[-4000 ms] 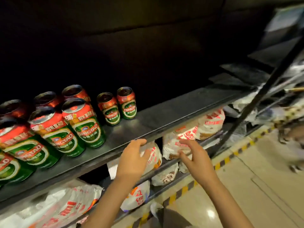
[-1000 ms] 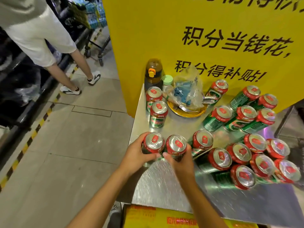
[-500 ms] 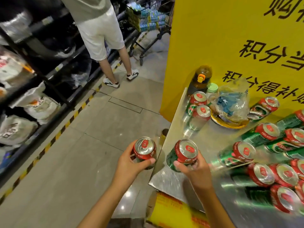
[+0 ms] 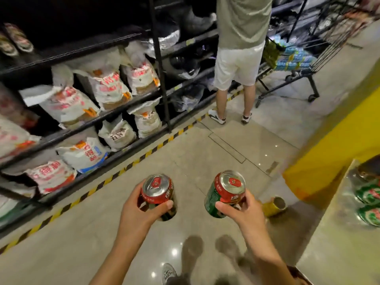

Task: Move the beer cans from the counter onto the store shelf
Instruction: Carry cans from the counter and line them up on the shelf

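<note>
Over the shop floor (image 4: 185, 140), left hand (image 4: 139, 210) fingers grip one beer can (image 4: 158, 192); right hand (image 4: 244, 212) fingers grip another can (image 4: 225, 194).

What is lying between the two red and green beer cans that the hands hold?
Nothing: in the head view only bare beige floor shows between the left can and the right can.

Two beer cans are held above the floor, clear of the counter (image 4: 337, 239) and apart from each other. The left can (image 4: 158, 190) – red upper band, silver lid, red tab – stands near upright. The right can (image 4: 225, 193) – green body, red upper band, silver lid – tilts its lid to the right. Further green-and-red cans (image 4: 369, 204) lie on the steel counter at the right edge. The dark store shelf (image 4: 67, 51) lies upper left; blurred cans (image 4: 14, 41) sit at its left end
</note>
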